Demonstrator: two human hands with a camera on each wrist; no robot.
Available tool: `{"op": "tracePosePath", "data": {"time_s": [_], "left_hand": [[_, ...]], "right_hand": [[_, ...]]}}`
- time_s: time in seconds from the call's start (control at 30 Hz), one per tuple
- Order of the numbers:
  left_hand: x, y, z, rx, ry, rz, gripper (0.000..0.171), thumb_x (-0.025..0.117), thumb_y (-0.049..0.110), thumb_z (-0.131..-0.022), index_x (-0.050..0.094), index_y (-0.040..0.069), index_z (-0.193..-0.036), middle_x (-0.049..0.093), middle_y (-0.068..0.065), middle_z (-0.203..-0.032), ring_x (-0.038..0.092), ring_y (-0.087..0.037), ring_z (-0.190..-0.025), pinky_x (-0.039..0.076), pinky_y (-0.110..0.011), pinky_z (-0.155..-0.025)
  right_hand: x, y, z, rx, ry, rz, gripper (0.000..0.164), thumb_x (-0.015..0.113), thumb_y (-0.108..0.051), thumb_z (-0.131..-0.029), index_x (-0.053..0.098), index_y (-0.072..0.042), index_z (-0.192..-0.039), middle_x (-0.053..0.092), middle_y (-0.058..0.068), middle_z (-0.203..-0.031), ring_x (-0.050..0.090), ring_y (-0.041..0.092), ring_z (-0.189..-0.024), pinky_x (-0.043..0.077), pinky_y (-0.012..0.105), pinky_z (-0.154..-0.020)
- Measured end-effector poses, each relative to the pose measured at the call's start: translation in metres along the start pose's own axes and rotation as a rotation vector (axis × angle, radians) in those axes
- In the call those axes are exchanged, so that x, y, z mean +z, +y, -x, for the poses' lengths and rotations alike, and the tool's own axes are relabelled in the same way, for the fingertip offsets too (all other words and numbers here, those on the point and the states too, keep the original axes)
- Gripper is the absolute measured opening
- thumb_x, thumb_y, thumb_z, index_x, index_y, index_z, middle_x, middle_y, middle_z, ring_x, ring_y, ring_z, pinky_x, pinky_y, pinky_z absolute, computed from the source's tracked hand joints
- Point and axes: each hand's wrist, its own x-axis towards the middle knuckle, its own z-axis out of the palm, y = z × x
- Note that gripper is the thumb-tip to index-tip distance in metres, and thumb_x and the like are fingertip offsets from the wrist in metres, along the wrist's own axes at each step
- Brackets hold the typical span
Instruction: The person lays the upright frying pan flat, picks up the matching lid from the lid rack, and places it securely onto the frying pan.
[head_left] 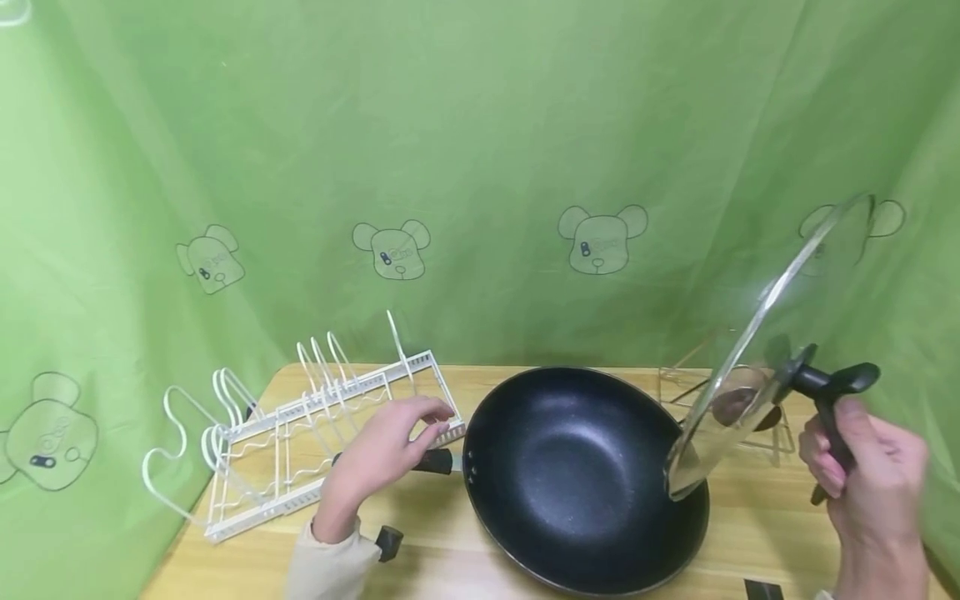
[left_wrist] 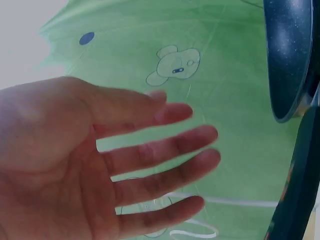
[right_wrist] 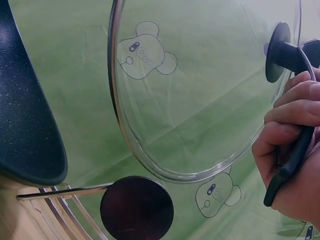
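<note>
A black wok [head_left: 573, 475] sits on the wooden table, its long black handle [head_left: 437, 461] pointing left. My left hand [head_left: 386, 446] hovers over that handle. In the left wrist view its fingers [left_wrist: 170, 187] are spread and nearly straight, with a gap between them and the wok handle [left_wrist: 295, 175]. On the right, my right hand [head_left: 873, 467] grips the black handle of a clear glass lid [head_left: 765, 312]. The lid is tilted steeply, its lower edge over the wok's right side; whether the two touch I cannot tell. In the right wrist view, fingers [right_wrist: 295, 112] curl round the lid's handle.
A white wire dish rack [head_left: 300, 408] stands at the left. Behind the lid, a wire stand [head_left: 780, 442] with a dark round disc [right_wrist: 137, 207] is partly hidden. Black patches [head_left: 388, 542] lie near the table's front. A green curtain [head_left: 480, 150] hangs behind the table.
</note>
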Motion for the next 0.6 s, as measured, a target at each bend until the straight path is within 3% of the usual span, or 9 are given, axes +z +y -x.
{"op": "tracePosePath", "data": {"time_s": [0.13,0.4,0.6], "left_hand": [[-0.002,-0.011,0.001,-0.035,-0.011,-0.033,0.015,0.065,0.016,-0.101,0.073,0.010,-0.112,0.074,-0.003,-0.109,0.070,-0.017,-0.096,0.057,-0.038,-0.087],[-0.004,-0.027,0.006,-0.095,-0.116,-0.080,0.009,0.071,0.011,-0.095,0.074,0.008,-0.103,0.074,-0.002,-0.094,0.070,-0.016,-0.085,0.058,-0.036,-0.080],[-0.005,-0.034,0.005,-0.143,-0.154,-0.070,0.007,0.076,0.012,-0.092,0.074,0.009,-0.098,0.073,-0.002,-0.089,0.069,-0.016,-0.081,0.058,-0.037,-0.078]], "right_hand": [[0.003,0.003,0.000,0.005,0.045,0.027,0.052,0.025,0.010,-0.107,0.053,0.020,-0.064,0.051,0.013,-0.051,0.028,0.018,-0.036,0.014,0.022,-0.034],[0.013,0.009,0.000,0.023,0.175,0.172,0.050,0.034,0.012,-0.104,0.051,0.015,-0.057,0.045,0.010,-0.043,0.023,0.017,-0.031,0.011,0.023,-0.032],[0.017,0.016,-0.001,0.018,0.189,0.205,0.051,0.036,0.012,-0.104,0.046,0.012,-0.054,0.043,0.010,-0.042,0.025,0.017,-0.030,0.013,0.026,-0.035]]}}
